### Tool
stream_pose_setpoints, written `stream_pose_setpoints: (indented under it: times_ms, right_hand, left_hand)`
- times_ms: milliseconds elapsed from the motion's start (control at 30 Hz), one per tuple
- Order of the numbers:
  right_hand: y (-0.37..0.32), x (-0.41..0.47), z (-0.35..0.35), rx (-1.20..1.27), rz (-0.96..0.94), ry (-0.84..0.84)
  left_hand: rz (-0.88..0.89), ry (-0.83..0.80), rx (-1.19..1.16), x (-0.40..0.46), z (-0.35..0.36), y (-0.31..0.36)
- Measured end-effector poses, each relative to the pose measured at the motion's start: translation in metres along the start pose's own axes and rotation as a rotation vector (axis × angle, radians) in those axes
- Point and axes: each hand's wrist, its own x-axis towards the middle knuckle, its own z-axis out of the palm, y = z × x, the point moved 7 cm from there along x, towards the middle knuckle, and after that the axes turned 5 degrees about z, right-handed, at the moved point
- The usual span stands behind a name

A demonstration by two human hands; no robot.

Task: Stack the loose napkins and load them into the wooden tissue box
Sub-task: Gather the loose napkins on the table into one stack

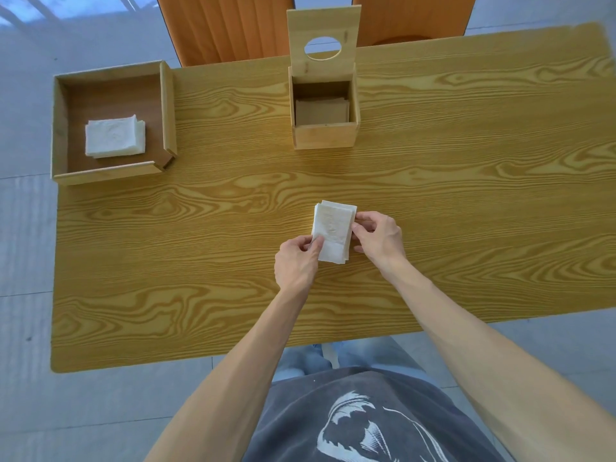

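A small stack of white napkins (pixel 333 230) lies at the middle of the wooden table (pixel 200 261). My left hand (pixel 296 261) pinches its near left edge. My right hand (pixel 380 236) grips its right edge. The wooden tissue box (pixel 325 136) stands further back, its lid (pixel 323 35) with a round hole swung upright. Inside it I see a flat brownish layer, possibly napkins in shadow. A second pile of white napkins (pixel 115 136) rests in an open wooden tray (pixel 110 173) at the far left corner.
An orange chair (pixel 226 28) stands behind the table's far edge. The table's near edge runs just in front of my body. Grey tiled floor surrounds the table.
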Motion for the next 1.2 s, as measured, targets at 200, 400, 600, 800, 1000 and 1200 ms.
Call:
stream_pose_setpoints:
  times_ms: [200, 400, 600, 800, 1000, 1200]
  right_hand:
    - [-0.033, 0.007, -0.003, -0.425, -0.272, 0.136]
    - [-0.060, 0.017, 0.029, -0.720, -0.363, -0.215]
    - [-0.066, 0.010, 0.041, -0.840, -0.383, -0.296]
    - [-0.065, 0.014, 0.036, -0.743, -0.297, -0.321]
    - [-0.058, 0.017, 0.031, -0.784, -0.191, -0.388]
    - [-0.053, 0.016, 0.024, -0.787, -0.167, -0.354]
  left_hand:
    - [-0.014, 0.105, 0.109, -0.011, -0.006, 0.003]
    - [-0.400, 0.166, -0.540, -0.041, 0.012, -0.014]
    - [-0.542, 0.158, -0.794, -0.050, 0.019, 0.008]
    - [-0.530, 0.162, -0.845, -0.042, 0.019, -0.005]
    - [-0.433, 0.120, -0.799, -0.038, 0.015, -0.010]
    - [-0.352, -0.020, -0.613, -0.032, 0.016, -0.006]
